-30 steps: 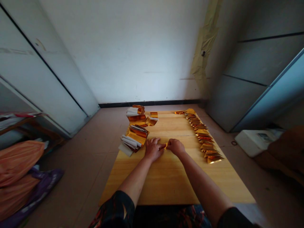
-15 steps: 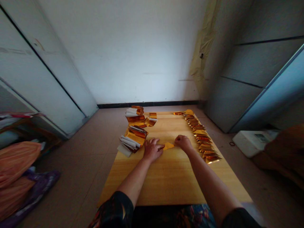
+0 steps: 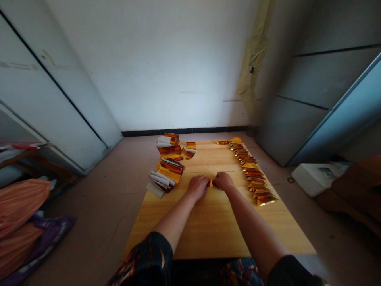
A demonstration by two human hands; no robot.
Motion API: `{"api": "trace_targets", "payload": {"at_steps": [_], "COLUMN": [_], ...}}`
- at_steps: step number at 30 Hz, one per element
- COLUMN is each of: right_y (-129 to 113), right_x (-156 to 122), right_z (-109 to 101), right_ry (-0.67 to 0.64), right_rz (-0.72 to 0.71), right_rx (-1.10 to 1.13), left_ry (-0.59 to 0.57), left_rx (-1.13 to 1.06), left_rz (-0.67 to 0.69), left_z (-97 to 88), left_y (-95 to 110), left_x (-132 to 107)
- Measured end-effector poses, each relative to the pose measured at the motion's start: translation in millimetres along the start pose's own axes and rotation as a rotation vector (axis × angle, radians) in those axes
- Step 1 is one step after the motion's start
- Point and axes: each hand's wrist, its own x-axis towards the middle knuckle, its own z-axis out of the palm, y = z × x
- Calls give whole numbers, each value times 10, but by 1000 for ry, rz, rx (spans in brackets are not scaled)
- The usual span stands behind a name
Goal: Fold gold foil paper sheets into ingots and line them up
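Left hand (image 3: 199, 188) and right hand (image 3: 224, 182), fingers pinching the gold paper (image 3: 211, 184) right between them, at the desk (image 3: 208, 230); folded gold pieces (image 3: 251, 165) line up right of the fingers!

An orange bundle (image 3: 24, 198) is lying beside a purple sack (image 3: 58, 234) at lower left. A white box (image 3: 309, 180) is sitting at right. Yellowish tape (image 3: 258, 55) is running down the pale wall (image 3: 163, 67) at upper right; a dark skirting strip (image 3: 205, 129) is crossing mid-frame.

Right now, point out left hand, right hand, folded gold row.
Left hand (image 3: 198, 186), head view: back of hand.
Right hand (image 3: 224, 182), head view: back of hand.
Folded gold row (image 3: 253, 173), head view: its middle.
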Motion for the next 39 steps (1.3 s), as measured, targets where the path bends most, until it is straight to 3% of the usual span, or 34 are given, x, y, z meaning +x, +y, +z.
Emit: {"api": "trace_targets", "payload": {"at_steps": [10,25,29,30,33,36,39], "right_y": [-52,308,145,59,-205,-343,-331], "right_x": [98,-51,-106,-107,-77,-31,3], "right_z": [-57,-222,-238,-213,-85,50,117], "right_ry": [-74,-88,28,36,-80,-144,-177], "right_rz": [18,-4,-75,-129,-206,-212,-230], "right_rx": [-119,-59,60,188,409,395,373], "left_ry": [2,5,9,10,30,97,161], "left_rx": [49,70,56,53,44,18,-24], "left_rz": [-49,-114,-124,-125,-122,-95,-24], "left_z": [-32,8,3,0,1,31,81], "left_y": [54,89,101,100,84,38,-32], "left_x": [-53,-74,-94,-97,-110,-162,-313]}}
